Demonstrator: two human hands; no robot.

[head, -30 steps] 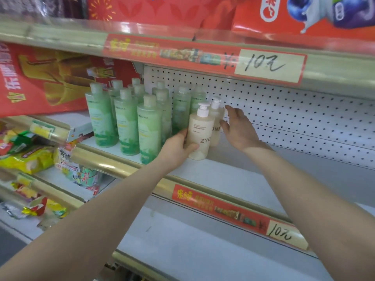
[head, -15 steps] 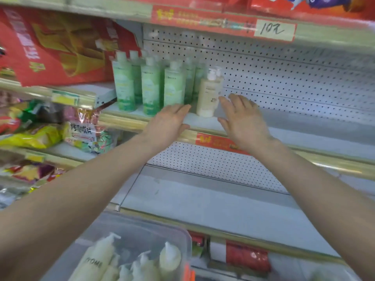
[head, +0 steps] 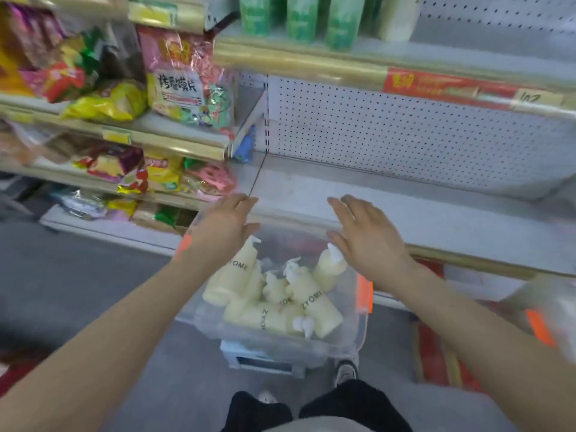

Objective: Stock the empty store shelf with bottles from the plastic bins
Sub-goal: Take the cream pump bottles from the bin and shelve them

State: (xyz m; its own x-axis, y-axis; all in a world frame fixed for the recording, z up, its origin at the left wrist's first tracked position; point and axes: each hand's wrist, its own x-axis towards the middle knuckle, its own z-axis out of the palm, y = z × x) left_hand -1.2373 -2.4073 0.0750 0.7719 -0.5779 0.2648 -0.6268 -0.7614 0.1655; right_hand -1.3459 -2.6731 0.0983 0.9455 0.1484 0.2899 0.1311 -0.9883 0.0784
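Left hand [head: 224, 226] and right hand [head: 364, 241] hover empty, fingers spread, over the clear plastic bin [head: 352, 335], likely poised to lift two at once. Cream pump bottles [head: 314, 304] lie jumbled inside. The bin stands close before the shelving, probably to keep the reach to the upper shelf [head: 467, 51] short.

At 1 o'clock, top shelf [head: 467, 49] with green bottles [head: 299, 17] upright, cream bottle [head: 397, 20] just beside them. At 3 o'clock, lower shelf [head: 436, 213]. At 10 o'clock, left shelves [head: 174, 123] with snack bags [head: 106, 101]. At 6 o'clock, grey floor [head: 78, 275] with white stool [head: 258, 357] under clear bin [head: 352, 332].
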